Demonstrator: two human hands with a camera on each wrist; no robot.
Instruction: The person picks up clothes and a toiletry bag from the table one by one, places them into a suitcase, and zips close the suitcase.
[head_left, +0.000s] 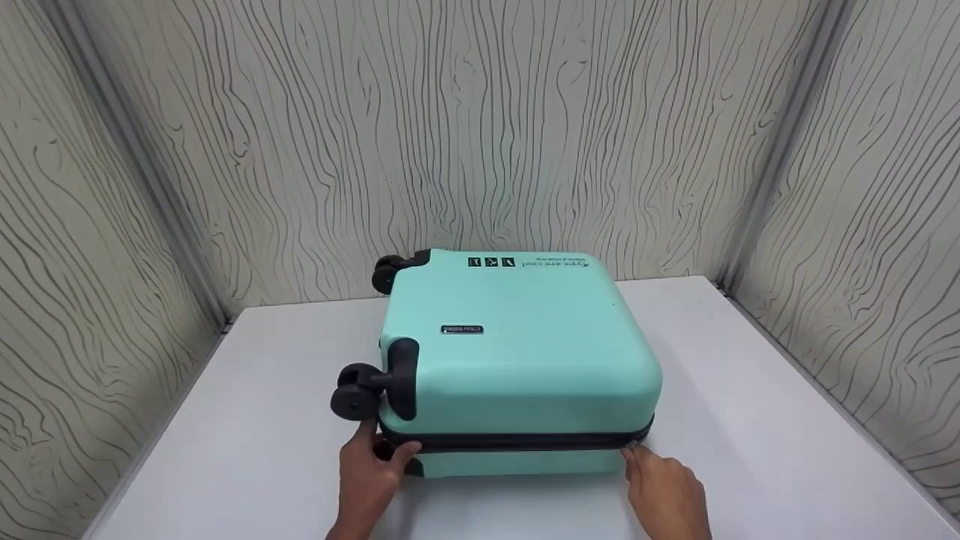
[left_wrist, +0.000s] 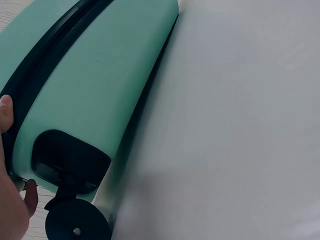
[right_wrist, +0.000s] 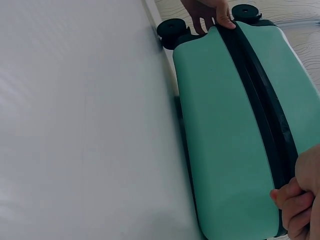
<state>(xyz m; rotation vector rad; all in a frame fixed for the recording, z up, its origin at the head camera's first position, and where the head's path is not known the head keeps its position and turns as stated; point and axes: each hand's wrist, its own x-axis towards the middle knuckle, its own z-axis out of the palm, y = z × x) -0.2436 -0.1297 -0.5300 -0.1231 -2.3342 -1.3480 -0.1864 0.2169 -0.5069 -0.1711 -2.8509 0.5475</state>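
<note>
A mint-green hard-shell suitcase [head_left: 517,360] lies flat on a white table, its black wheels [head_left: 356,394] pointing left. Along its near side runs a black zipper band [head_left: 517,442]. My left hand [head_left: 369,472] grips the near left corner below a wheel, the thumb on the band and the fingers round the wheel end. At the near right corner, my right hand [head_left: 664,487] pinches the zipper pull [head_left: 632,444], which its curled fingers mostly hide. Both hands show at opposite ends of the band in the right wrist view.
The white table [head_left: 750,420] extends on both sides of the suitcase. Wood-grain patterned panels [head_left: 480,135] stand behind it and at left and right, with grey strips [head_left: 787,142] at the corners.
</note>
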